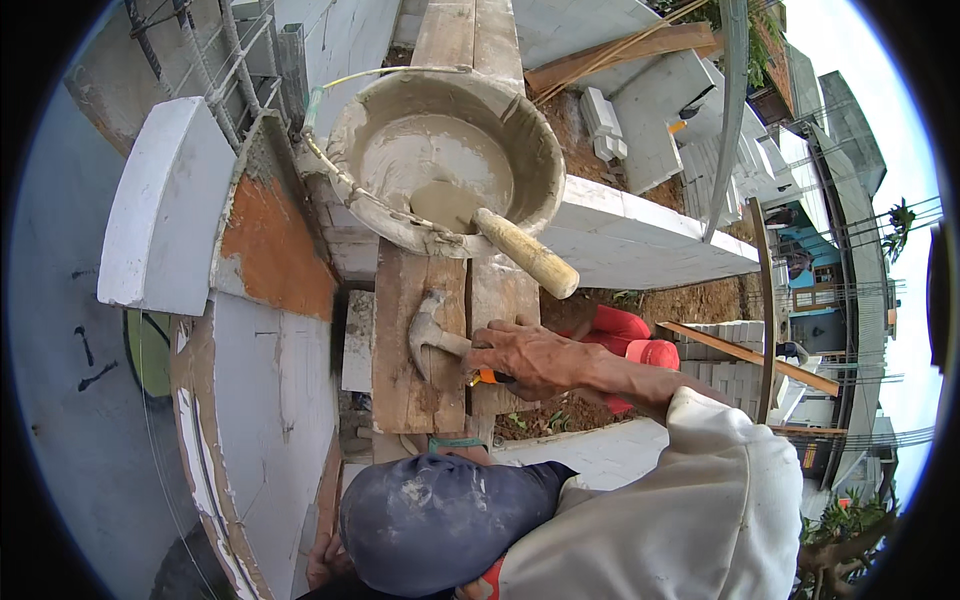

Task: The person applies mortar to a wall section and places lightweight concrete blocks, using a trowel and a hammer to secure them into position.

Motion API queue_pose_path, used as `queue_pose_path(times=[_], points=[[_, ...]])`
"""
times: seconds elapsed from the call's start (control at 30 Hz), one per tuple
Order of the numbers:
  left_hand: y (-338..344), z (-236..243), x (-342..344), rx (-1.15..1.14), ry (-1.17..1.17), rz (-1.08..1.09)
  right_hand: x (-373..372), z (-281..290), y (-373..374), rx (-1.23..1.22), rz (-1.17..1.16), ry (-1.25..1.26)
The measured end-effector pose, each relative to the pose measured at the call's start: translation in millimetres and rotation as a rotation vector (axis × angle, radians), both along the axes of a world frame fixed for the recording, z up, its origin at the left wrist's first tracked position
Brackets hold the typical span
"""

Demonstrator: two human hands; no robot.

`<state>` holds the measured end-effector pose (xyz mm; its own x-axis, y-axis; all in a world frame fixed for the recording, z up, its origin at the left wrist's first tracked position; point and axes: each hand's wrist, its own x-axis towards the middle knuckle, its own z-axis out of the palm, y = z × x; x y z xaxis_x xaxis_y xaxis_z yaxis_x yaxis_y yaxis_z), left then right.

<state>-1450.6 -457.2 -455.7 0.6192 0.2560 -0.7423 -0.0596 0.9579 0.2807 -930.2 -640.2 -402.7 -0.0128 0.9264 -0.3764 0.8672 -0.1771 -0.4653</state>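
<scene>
My right hand (pixel 530 360) reaches in from the right and is closed over the handle of a claw hammer (pixel 428 338). The hammer's grey head lies on the wooden planks (pixel 415 290); most of its handle is hidden by my fingers. A bit of orange and black shows beneath them. At the lower left, my left hand (pixel 322 562) shows only in part, beside my bent knee and near the wall; its grip is unclear. Beyond the hammer stands a mortar-caked bucket (pixel 545 165) of wet grey mortar, with a wooden-handled scoop (pixel 525 252) leaning on its rim.
A white block (pixel 165 205) tops the wall at left, beside an orange-brown patch (pixel 275 245) and upright steel bars (pixel 240 70). A low white block wall (pixel 650 235) runs at right. Below the planks is a person in a red cap (pixel 652 353). My sandalled foot (pixel 460 450) is near the planks.
</scene>
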Motion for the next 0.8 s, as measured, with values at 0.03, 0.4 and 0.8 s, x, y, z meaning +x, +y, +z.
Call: queue_pose_path(times=[0.03, 0.4, 0.8], points=[[-4, 5, -9, -0.008, -0.002, 0.030, 18, -2, -5, -0.023, -0.114, 0.241], [-31, 1, -27, -0.138, -0.159, 0.136, 199, -100, -3, 0.270, -1.489, 0.959], [-79, 38, -121, 0.102, 0.110, 0.135, 115, -96, -37, 0.265, -1.439, 0.705]])
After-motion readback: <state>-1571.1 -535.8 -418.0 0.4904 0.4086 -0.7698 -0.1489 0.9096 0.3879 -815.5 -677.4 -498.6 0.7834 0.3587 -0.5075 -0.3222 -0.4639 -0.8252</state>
